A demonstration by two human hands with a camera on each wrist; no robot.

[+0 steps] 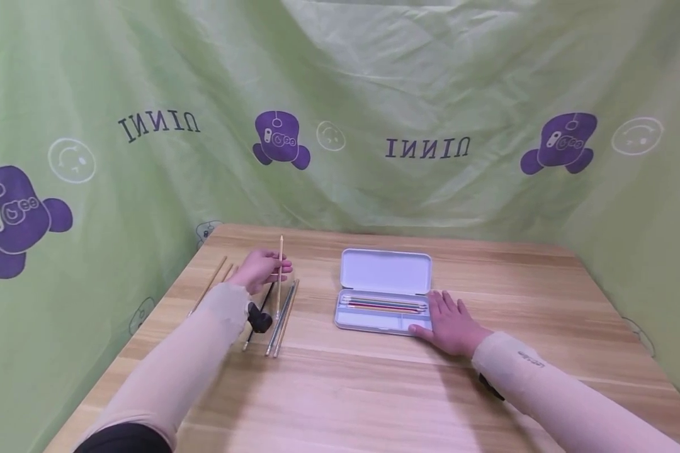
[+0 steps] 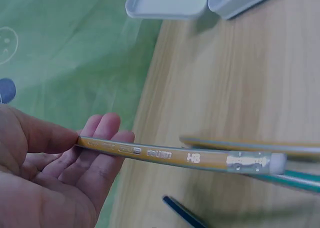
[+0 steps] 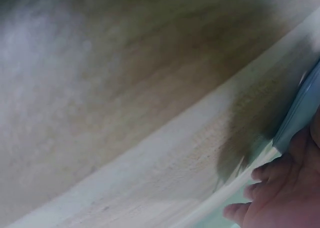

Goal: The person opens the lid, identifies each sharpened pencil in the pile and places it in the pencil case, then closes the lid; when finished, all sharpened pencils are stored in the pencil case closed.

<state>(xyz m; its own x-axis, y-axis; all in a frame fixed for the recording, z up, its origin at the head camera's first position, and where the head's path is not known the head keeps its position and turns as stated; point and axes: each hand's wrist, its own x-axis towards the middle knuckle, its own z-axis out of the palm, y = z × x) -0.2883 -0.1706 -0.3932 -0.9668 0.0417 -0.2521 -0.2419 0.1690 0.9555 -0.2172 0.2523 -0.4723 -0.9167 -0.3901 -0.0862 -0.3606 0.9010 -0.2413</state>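
Note:
A yellow HB pencil (image 2: 195, 158) with a white eraser end is pinched between the thumb and fingers of my left hand (image 1: 255, 270), raised above the table at left. Its eraser end points toward me in the head view. Below it lie a yellow pencil (image 1: 286, 319), a green-and-white striped one (image 1: 279, 322) and a dark one (image 1: 252, 333). My right hand (image 1: 452, 326), fingers extended, rests at the right side of a pale blue pencil case (image 1: 368, 321), thumb at its front edge. The lid (image 1: 385, 270) stands raised, and several coloured pencils (image 1: 382, 304) lie in the back compartment.
More yellow pencils (image 1: 209, 284) lie to the left, partly behind my left forearm. The wooden table (image 1: 328, 396) ends at a green curtain (image 1: 351, 201) behind and at both sides.

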